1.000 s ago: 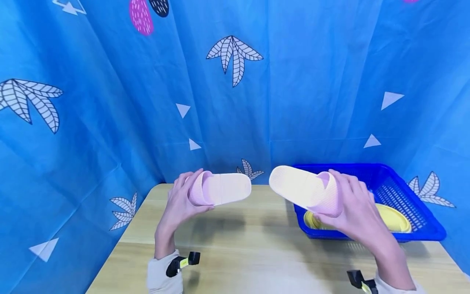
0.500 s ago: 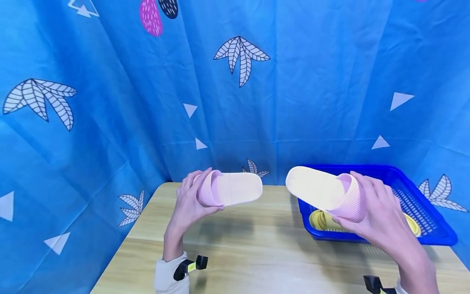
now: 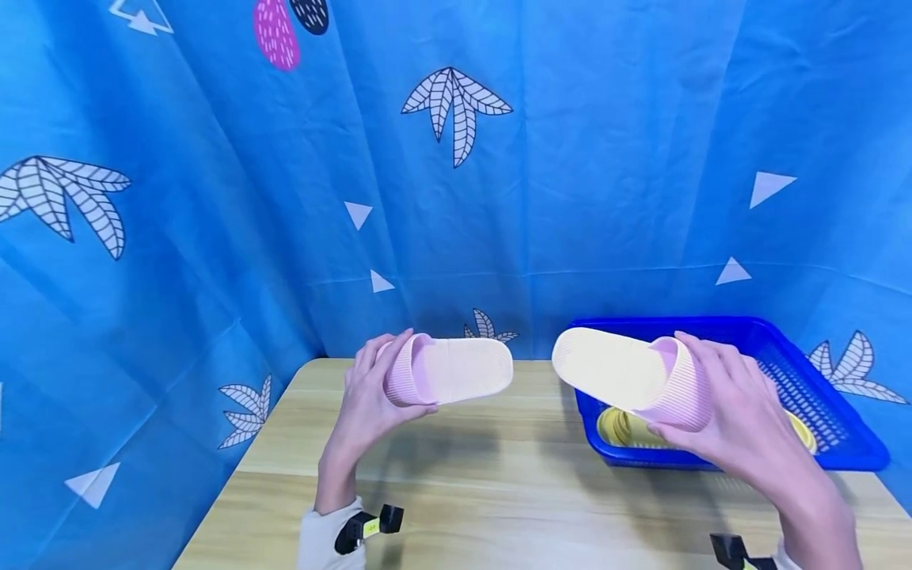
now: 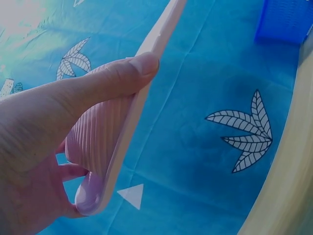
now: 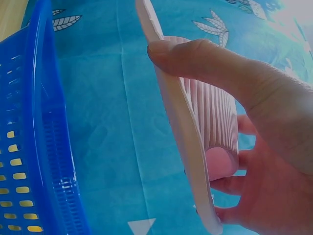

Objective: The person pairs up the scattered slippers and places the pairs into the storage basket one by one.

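My left hand [image 3: 366, 400] grips a pale pink slide slipper [image 3: 466, 370] by its ribbed strap end, the heel pointing to the right. In the left wrist view the thumb lies along the edge of this slipper's sole [image 4: 142, 98], with fingers curled behind the strap. My right hand [image 3: 737, 404] holds a matching pink slipper [image 3: 609, 366], heel pointing left and tilted up. The right wrist view has the thumb on the edge of its sole [image 5: 183, 122] and the fingers round the ribbed strap [image 5: 210, 107]. Both slippers are held above the table, heels facing each other with a gap between.
A blue perforated basket [image 3: 841, 419] stands at the back right of the wooden table [image 3: 499, 507], partly behind my right hand. Yellow slippers [image 3: 627, 427] lie inside it, partly hidden. A blue patterned curtain [image 3: 606, 158] hangs behind and beside the table.
Both hands have shifted slightly to the right with their slippers since one second ago, the right one more. Over the last half second they barely move; the head view swings slightly.
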Demonstrator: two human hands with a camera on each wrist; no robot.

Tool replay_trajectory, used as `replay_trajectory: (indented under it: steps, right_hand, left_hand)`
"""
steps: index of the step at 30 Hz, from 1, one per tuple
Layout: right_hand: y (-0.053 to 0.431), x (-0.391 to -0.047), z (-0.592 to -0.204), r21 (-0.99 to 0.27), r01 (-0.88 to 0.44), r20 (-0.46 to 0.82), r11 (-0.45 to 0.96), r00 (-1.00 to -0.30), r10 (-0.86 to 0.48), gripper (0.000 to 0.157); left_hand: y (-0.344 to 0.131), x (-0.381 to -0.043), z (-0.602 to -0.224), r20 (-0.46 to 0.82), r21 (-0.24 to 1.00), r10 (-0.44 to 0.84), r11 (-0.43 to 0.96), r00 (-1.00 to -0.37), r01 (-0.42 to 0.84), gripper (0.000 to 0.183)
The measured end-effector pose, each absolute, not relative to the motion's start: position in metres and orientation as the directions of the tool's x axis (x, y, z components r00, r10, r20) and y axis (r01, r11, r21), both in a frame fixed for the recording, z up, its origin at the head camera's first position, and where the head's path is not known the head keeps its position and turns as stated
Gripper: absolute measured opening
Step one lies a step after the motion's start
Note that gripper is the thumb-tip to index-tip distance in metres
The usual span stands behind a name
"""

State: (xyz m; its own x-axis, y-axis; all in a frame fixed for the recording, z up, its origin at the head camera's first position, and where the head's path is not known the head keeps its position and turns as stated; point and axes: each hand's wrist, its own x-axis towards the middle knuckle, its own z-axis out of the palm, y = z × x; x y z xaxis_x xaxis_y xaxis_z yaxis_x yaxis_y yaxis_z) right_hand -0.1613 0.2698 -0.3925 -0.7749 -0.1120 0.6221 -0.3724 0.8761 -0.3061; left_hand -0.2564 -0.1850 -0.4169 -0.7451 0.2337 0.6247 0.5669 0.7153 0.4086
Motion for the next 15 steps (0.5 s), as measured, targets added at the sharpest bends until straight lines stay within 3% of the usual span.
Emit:
replay_trajectory:
  steps: [15]
  right_hand:
    - [0.2645,-0.1625,-0.3934,-0.283,-0.385,0.612,0.879,-0.778,-0.143,0.121]
  left_hand:
    - [-0.1798,-0.2566,-0.4162,0.611,0.4,0.249,0.722,-0.751,0.564,0.112]
